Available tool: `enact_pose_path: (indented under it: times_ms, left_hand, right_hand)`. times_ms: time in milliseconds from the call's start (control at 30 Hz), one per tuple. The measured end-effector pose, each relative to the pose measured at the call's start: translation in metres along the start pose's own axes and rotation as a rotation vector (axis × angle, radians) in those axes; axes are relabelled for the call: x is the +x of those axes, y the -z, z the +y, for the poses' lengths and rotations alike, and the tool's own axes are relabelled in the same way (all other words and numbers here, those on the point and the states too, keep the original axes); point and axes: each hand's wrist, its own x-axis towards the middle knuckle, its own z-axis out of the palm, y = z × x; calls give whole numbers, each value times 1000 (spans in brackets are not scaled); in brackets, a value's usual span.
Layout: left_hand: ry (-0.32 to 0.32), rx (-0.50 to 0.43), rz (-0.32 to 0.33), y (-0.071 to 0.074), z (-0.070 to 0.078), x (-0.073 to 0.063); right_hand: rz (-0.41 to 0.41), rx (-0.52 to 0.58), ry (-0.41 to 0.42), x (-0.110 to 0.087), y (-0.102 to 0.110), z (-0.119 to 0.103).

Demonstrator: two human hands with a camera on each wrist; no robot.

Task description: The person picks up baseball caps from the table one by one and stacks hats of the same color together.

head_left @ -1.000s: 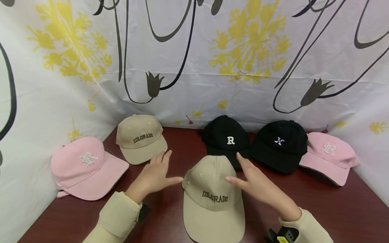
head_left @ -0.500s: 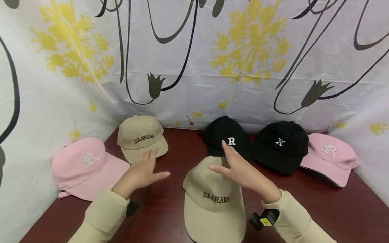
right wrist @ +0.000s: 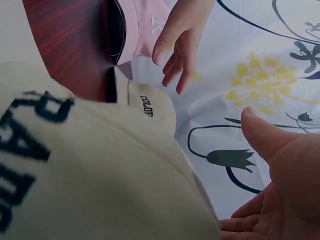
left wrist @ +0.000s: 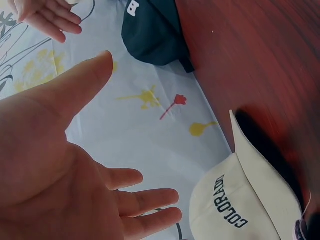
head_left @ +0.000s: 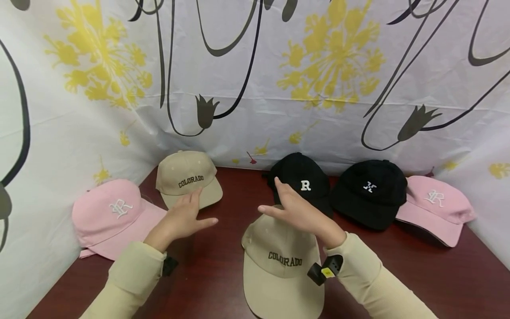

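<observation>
A beige cap (head_left: 283, 288) lettered COLORADO stands at the table's front, brim toward me. Over its crown, in the head view, reaches my right hand (head_left: 300, 215), fingers straight and thumb apart, holding nothing. In the right wrist view that cap (right wrist: 115, 170) fills the near left, beside the right hand (right wrist: 295, 165). My left hand (head_left: 179, 221) is also empty, its fingers extended and thumb out. It overlaps the brim of a second beige COLORADO cap (head_left: 187, 168) behind it. The left wrist view has this back cap (left wrist: 215, 205) beyond the left fingertips.
To the left sits a pink cap (head_left: 103, 217). Along the back right are a black cap with an R (head_left: 307, 170), another black cap (head_left: 370, 208) and a second pink cap (head_left: 434, 199). A patterned white cloth (head_left: 247, 79) rises behind the dark red table (head_left: 207, 274).
Both hands have shifted left and away from me, the right one crossing from beside the front beige cap to above its crown. The caps have stayed in place.
</observation>
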Motion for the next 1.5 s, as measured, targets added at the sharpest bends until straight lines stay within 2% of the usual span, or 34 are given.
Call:
enact_pose_path:
  times_ms: [300,767,1067,1500]
  left_hand:
    - [21,-15,34,4,-8,-1]
    - [97,-9,-19,15,-16,1]
    - [94,-6,-1,15,-21,3]
    - [91,-22,4,15,-28,2]
  right_hand:
    - [-24,-21,21,14,-7,-7]
    - [-78,-29,20,39,-19,-24]
    - [-102,-31,-18,48,-31,-39]
    - [-141,-51,-25,57,-45,-46]
